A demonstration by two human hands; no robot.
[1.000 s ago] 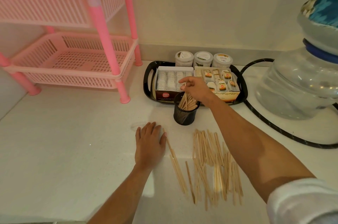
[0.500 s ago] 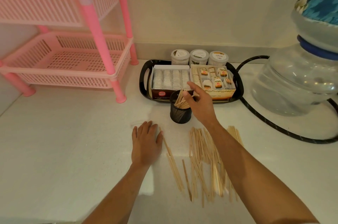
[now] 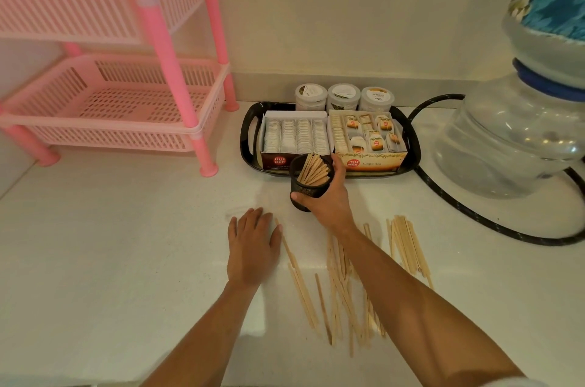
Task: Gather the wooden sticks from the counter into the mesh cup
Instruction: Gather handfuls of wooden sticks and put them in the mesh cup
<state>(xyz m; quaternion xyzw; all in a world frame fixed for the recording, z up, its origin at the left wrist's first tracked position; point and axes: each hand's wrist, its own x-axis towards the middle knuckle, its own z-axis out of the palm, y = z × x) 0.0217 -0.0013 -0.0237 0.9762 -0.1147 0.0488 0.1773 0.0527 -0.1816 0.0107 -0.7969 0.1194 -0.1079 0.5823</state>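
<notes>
A pink rack (image 3: 110,95) fills the upper left, a black tray (image 3: 411,146) of tea boxes sits at centre, and a water jug (image 3: 512,140) stands at right. The right forearm hides part of the loose sticks (image 3: 342,288) at lower centre. The right hand (image 3: 329,200) wraps the mesh cup (image 3: 304,193), which holds sticks, just below the tray; the left hand (image 3: 251,247) lies flat, fingers spread, on the counter (image 3: 110,244).

Pink rack (image 3: 120,95) left; tea tray (image 3: 250,133) behind; water jug (image 3: 506,140) right.
</notes>
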